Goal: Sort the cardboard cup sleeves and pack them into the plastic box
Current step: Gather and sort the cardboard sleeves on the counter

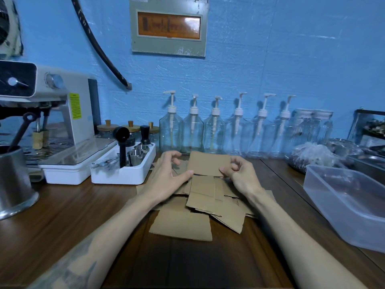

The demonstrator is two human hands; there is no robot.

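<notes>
A loose pile of flat brown cardboard cup sleeves [200,207] lies on the dark wooden counter in front of me. One sleeve [208,163] is held up above the pile's far side. My left hand [166,178] pinches its lower left corner with the thumb, fingers curled above. My right hand [239,174] pinches its right edge between thumb and fingers. The translucent plastic box [343,205] stands at the right, open-topped and apart from both hands; nothing shows inside it.
A white tray [123,172] with steel cups and a tamper sits left of the pile, beside an espresso machine [54,113]. A steel jug [14,184] is at far left. Glass pump bottles [214,130] line the blue wall. Bags and metal trays crowd the right rear.
</notes>
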